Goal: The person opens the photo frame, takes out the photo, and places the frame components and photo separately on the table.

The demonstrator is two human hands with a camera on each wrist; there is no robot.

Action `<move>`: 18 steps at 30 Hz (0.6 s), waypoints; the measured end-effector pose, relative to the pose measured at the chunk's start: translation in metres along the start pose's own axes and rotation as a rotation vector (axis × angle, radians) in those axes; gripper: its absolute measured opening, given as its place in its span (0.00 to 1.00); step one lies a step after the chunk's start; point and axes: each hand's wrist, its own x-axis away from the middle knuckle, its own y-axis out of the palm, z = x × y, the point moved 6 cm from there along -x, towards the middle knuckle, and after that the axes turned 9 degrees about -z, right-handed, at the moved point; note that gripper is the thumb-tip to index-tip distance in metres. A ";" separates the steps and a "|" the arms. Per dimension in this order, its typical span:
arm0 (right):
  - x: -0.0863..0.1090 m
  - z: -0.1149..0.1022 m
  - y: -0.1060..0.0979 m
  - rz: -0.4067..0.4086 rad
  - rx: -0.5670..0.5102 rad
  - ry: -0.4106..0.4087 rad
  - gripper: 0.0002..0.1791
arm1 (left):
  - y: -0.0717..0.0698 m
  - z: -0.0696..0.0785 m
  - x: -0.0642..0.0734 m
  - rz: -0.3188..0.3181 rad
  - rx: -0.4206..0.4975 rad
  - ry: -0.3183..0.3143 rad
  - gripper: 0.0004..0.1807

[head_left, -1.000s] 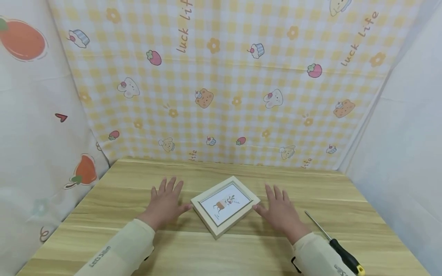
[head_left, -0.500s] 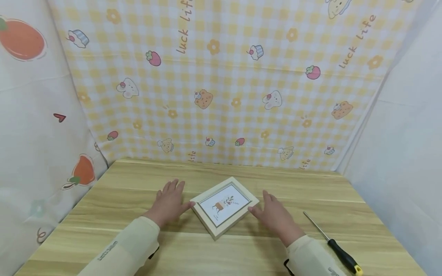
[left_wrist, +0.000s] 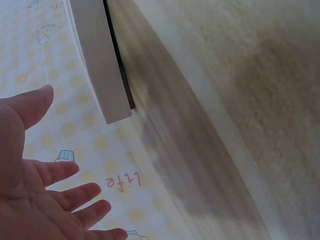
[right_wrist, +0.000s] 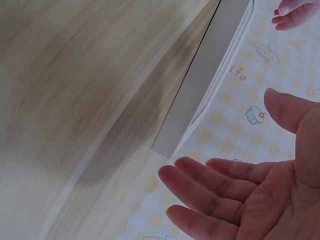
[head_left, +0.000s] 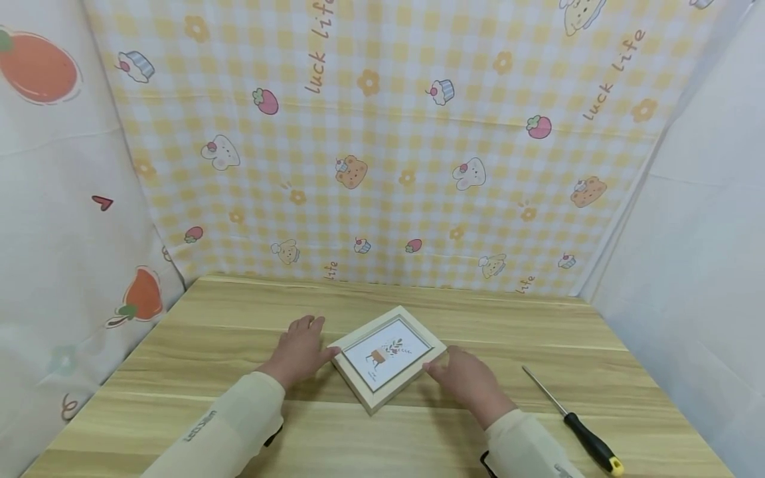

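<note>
A light wooden picture frame lies face up on the table, turned cornerwise, with a card of a small orange and floral drawing in it. By its left corner is my left hand, fingers relaxed and the thumb at the frame's edge. My right hand is at the right corner, its thumb near the side edge. Both wrist views show the side of the picture frame with loosely extended fingers and bare palms; a gap shows between the right fingers and the picture frame.
A screwdriver with a black and yellow handle lies on the wooden table, right of the right forearm. A yellow checked cloth hangs behind the table, and white cloths hang on both sides.
Both hands have moved inward to the picture frame's left and right corners, and their spread fingers have come closer together. The frame stays where it was on the table.
</note>
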 end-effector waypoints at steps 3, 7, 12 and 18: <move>-0.003 -0.002 0.002 -0.001 0.017 0.013 0.42 | 0.000 0.001 -0.001 0.002 0.019 -0.002 0.37; -0.004 -0.003 0.002 -0.002 0.034 0.032 0.39 | 0.002 0.003 -0.005 -0.003 0.054 -0.005 0.36; -0.007 -0.005 0.001 -0.004 0.031 0.044 0.26 | 0.006 0.003 -0.012 -0.012 0.081 -0.012 0.36; -0.012 -0.007 0.005 -0.008 0.018 0.033 0.22 | 0.010 0.005 -0.019 -0.026 0.115 0.003 0.33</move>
